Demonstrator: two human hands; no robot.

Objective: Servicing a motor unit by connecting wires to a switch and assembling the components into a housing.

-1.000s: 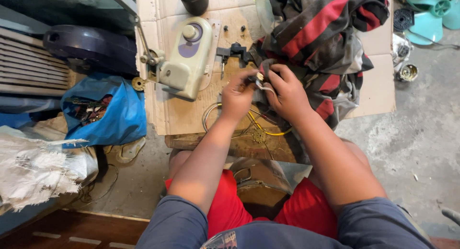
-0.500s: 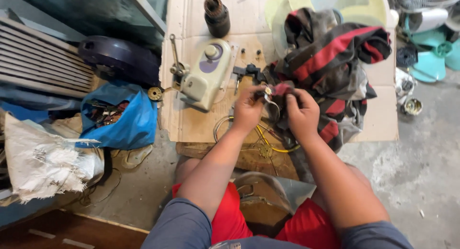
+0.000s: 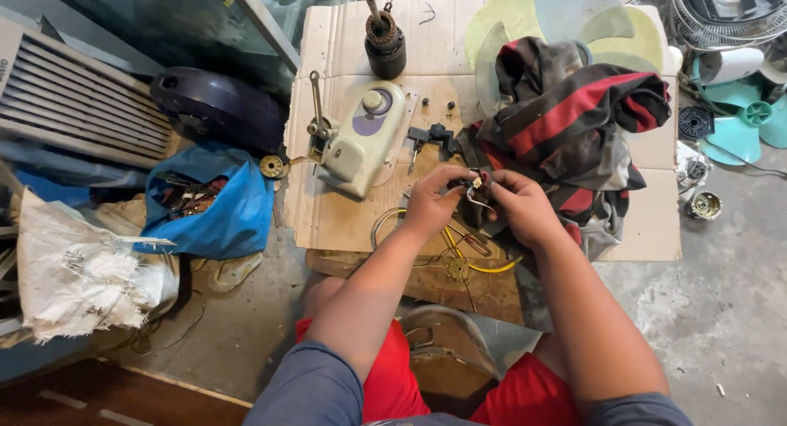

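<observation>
My left hand (image 3: 433,198) and my right hand (image 3: 520,206) meet over a sheet of cardboard (image 3: 336,221), both pinching a small dark part with a brass tip and thin wires (image 3: 475,186). Yellow wires (image 3: 471,258) trail below it. A cream fan housing with a round knob (image 3: 361,137) lies just left of my left hand. A red, black and grey striped cloth (image 3: 574,127) is heaped right behind my right hand.
A dark motor core (image 3: 385,42) stands at the cardboard's far edge, pale fan blades (image 3: 566,20) beside it. A blue bag of parts (image 3: 209,200), a white sack (image 3: 82,274) and a dark fan base (image 3: 217,106) lie left. Teal blades (image 3: 742,123) and a wire guard (image 3: 730,12) lie right.
The view has shifted, so the whole scene sits lower in the frame. Both hands stay together on the small part, working it with little movement.
</observation>
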